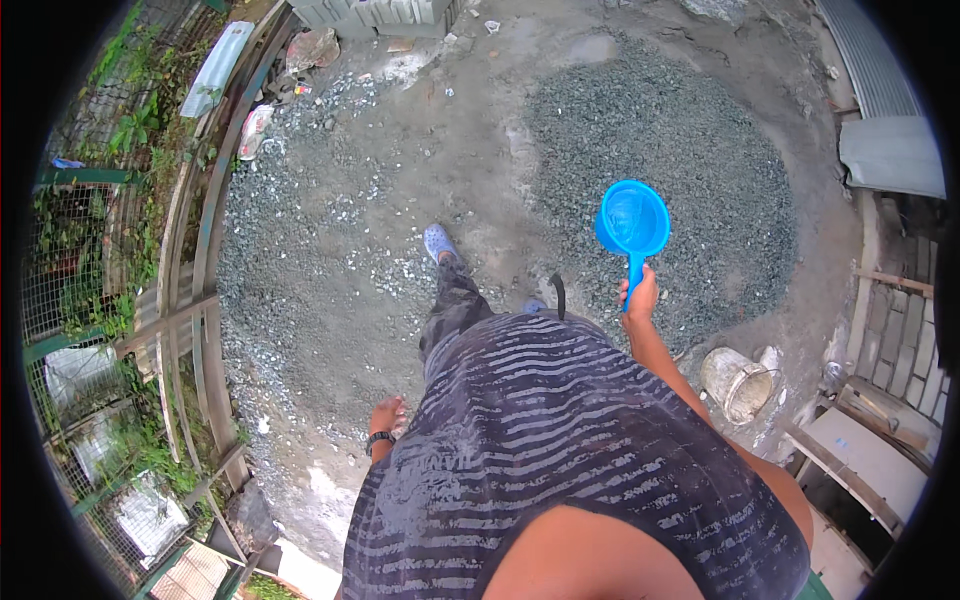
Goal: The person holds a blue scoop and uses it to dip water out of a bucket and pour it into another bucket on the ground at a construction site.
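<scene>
My right hand (642,294) is closed round the handle of a blue plastic water dipper (632,222). The round bowl of the dipper points away from me and hangs over a wide patch of grey gravel (680,130). Its inside looks smooth and shiny; whether it holds water I cannot tell. Low at my left side hangs my left hand (388,412), a dark band on its wrist. Its fingers are loosely apart with nothing seen in them, though my body hides part of it.
To the right stands a dirty whitish bucket (740,385), its inside caked with grey. Concrete blocks (375,15) are stacked at the far edge. A wooden rail and wire mesh fence (70,260) run along the left. Boards (860,450) lie at the right. More gravel (265,280) covers the left ground.
</scene>
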Action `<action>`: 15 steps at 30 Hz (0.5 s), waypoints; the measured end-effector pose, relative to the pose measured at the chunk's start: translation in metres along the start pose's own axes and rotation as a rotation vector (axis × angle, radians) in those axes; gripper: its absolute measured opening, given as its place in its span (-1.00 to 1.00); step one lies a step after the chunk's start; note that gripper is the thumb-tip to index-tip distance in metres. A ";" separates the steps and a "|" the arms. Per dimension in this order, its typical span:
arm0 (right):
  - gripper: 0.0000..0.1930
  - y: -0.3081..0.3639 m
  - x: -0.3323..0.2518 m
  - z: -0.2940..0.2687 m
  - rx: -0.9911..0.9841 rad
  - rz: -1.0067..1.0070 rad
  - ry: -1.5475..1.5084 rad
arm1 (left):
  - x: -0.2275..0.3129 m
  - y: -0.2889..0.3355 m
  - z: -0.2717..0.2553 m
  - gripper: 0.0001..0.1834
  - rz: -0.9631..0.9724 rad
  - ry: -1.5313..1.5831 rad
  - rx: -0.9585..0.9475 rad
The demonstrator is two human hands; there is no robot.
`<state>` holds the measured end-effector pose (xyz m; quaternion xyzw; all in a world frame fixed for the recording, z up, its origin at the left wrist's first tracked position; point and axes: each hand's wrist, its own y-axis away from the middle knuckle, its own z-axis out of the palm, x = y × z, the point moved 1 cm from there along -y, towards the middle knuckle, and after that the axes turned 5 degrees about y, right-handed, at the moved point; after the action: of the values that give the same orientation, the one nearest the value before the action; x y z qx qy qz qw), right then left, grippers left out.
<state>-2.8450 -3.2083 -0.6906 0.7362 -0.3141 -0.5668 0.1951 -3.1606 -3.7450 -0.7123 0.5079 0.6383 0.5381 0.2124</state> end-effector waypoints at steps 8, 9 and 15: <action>-0.63 0.014 -0.039 0.075 0.168 0.048 -0.048 | 0.230 -0.159 -0.176 -0.64 0.158 0.179 0.115; -0.64 0.018 -0.041 0.084 0.166 0.046 -0.073 | 0.270 -0.171 -0.207 -0.61 0.236 0.202 0.123; -0.61 0.011 -0.069 0.127 0.266 0.131 -0.135 | 0.506 -0.200 -0.286 -0.49 0.500 0.283 0.172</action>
<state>-2.9805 -3.1605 -0.6705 0.6936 -0.4461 -0.5547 0.1109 -3.6774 -3.4173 -0.6590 0.5854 0.5601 0.5830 -0.0615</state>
